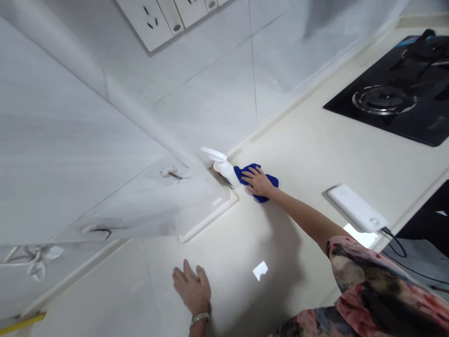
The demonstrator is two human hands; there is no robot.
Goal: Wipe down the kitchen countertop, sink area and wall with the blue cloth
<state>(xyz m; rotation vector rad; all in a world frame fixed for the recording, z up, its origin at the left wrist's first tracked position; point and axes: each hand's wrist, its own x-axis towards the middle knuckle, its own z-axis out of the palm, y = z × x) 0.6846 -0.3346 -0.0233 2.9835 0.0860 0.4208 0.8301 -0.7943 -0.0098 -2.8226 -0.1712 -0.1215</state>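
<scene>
While two hands are at the counter (298,164), only one has something under it: the right hand (257,181), near the centre of the frame, lies palm down on one blue cloth (272,181), its fingers stretched out and slightly apart over the top. The cloth is bunched flat on the counter, with edges showing on both sides of the hand. One white spray bottle (229,174) stands just left of it, in the corner by the wall (210,103); whether bottle and cloth touch, I cannot tell. The left hand (193,288), at lower centre, rests on the bare counter with fingers spread, and one bracelet (199,318) circles its wrist. One flowered sleeve (372,281) covers the upper right arm at lower right. Above it in the frame lies one white power bank (356,206), with one black cable (398,245) plugged into its end. At upper right is one black stove (379,122), two burners in sight, one partly cut off by the edge. Two hooks (174,174) are fixed to the wall surface at left
</scene>
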